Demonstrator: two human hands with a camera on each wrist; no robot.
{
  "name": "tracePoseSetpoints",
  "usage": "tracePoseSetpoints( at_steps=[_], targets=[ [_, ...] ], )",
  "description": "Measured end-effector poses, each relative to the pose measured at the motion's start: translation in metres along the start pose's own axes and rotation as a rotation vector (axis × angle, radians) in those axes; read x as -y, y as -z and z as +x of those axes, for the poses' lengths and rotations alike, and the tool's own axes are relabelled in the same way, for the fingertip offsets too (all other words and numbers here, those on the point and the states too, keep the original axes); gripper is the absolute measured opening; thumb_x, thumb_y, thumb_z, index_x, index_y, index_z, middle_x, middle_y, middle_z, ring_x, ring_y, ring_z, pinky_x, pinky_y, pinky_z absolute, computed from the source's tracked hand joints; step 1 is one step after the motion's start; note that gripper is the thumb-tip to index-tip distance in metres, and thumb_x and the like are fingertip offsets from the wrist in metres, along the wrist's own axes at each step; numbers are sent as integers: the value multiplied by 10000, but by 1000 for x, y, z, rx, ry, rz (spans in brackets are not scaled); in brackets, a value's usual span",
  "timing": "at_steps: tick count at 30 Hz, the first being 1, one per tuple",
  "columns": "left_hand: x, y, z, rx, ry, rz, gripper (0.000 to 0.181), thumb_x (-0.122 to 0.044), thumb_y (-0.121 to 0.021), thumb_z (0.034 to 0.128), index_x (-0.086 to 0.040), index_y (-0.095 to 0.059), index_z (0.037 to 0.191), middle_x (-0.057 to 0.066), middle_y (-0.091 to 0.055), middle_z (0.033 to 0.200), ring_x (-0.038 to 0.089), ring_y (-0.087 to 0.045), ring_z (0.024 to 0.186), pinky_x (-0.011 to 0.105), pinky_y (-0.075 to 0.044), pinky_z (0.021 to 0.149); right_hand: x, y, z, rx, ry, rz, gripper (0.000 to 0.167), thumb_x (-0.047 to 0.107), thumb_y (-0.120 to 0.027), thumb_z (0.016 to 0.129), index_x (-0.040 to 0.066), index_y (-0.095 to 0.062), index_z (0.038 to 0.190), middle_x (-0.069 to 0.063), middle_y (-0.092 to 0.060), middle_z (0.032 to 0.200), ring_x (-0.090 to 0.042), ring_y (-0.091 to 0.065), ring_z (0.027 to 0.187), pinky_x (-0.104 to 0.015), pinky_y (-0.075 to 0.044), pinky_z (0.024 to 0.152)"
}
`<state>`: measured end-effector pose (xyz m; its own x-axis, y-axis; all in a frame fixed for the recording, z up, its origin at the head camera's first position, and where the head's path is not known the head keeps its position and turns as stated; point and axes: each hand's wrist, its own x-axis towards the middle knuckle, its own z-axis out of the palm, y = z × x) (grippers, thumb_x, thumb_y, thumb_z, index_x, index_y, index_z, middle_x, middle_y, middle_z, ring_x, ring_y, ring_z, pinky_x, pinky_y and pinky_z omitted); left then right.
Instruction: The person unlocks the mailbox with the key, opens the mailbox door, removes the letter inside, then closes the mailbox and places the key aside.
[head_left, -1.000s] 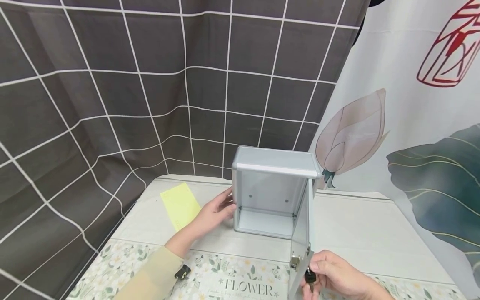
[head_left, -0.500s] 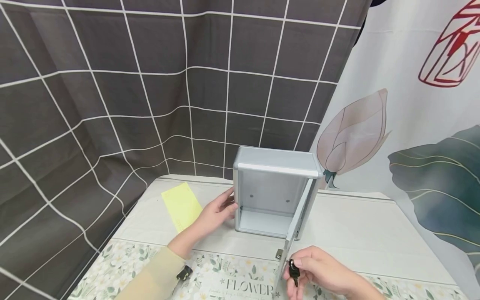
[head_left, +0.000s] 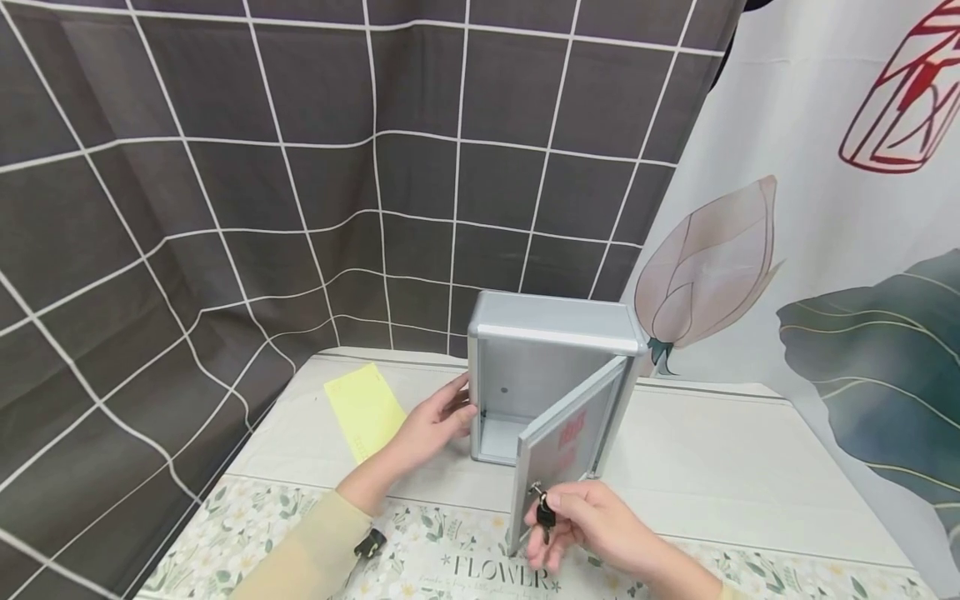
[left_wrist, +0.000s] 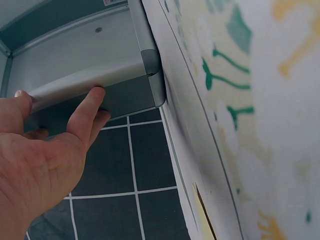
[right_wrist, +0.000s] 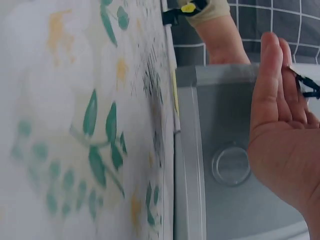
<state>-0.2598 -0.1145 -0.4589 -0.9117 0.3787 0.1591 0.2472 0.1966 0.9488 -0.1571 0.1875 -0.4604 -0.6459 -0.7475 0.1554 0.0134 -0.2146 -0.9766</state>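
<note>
A silver metal box (head_left: 555,315) stands upright with its hinged door (head_left: 551,454) partly open, swung out from its right side. Faint red lettering marks the door's front. My right hand (head_left: 592,523) pinches a black-headed key (head_left: 546,510) at the door's lock (head_left: 535,488); another key seems to dangle below. In the right wrist view, the right hand (right_wrist: 280,130) lies over the door's grey face (right_wrist: 225,115). My left hand (head_left: 433,423) rests against the box's left side. From the left wrist, its fingers (left_wrist: 86,112) touch the box's edge. The door hides part of the interior.
A yellow paper or envelope (head_left: 362,408) lies on the table left of the box. A floral mat reading FLOWER (head_left: 498,573) covers the table's front. A dark grid curtain (head_left: 405,183) hangs behind, with a white printed curtain (head_left: 810,100) at the right.
The door has swung leftward, from wide open toward the box's front. My right hand has travelled left with it, still holding the key. The left hand stays at the box's side.
</note>
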Motion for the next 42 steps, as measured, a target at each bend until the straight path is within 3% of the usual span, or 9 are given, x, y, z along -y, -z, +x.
tracePoseSetpoints(
  at_steps=[8,15,19,31,42],
  targets=[
    [-1,-1,-1,-1,-3,-12,728,-279,-653,1150,-77,-307,1758,292,-451,1692,463,-543,1498,374,-653,1024,-1,-13,20,-146,-29,-75,456,138,-420,1208,-277,-609,1223,-206,-821,1003,-223,-834,895,-311,-705,737],
    [-1,-2,0,-2,-10,-38,729,-259,-654,1149,-60,-301,1755,312,-452,1682,474,-551,1487,412,-651,1035,-3,-19,36,-301,-120,-107,463,231,-475,1200,-188,-673,1213,-227,-816,993,-235,-830,853,-326,-707,727],
    [0,-2,1,0,-14,-42,722,-255,-651,1151,-60,-306,1754,313,-461,1676,472,-558,1481,400,-653,1028,-3,-22,46,-371,-133,-118,454,254,-500,1191,-160,-685,1218,-243,-811,1005,-242,-828,851,-340,-709,735],
    [3,-2,1,9,-24,-42,702,-255,-639,1158,-75,-316,1755,299,-478,1672,455,-564,1482,381,-647,1035,-9,-22,72,-510,-128,-80,456,292,-530,1181,-132,-692,1228,-227,-818,1020,-277,-836,873,-367,-713,733],
    [2,0,1,8,-22,-34,682,-259,-622,1165,-85,-327,1754,302,-472,1675,464,-563,1480,411,-651,1038,-12,-20,92,-574,-100,-77,537,360,-570,1171,-163,-679,1220,-218,-823,1010,-279,-836,882,-335,-707,718]
  ],
)
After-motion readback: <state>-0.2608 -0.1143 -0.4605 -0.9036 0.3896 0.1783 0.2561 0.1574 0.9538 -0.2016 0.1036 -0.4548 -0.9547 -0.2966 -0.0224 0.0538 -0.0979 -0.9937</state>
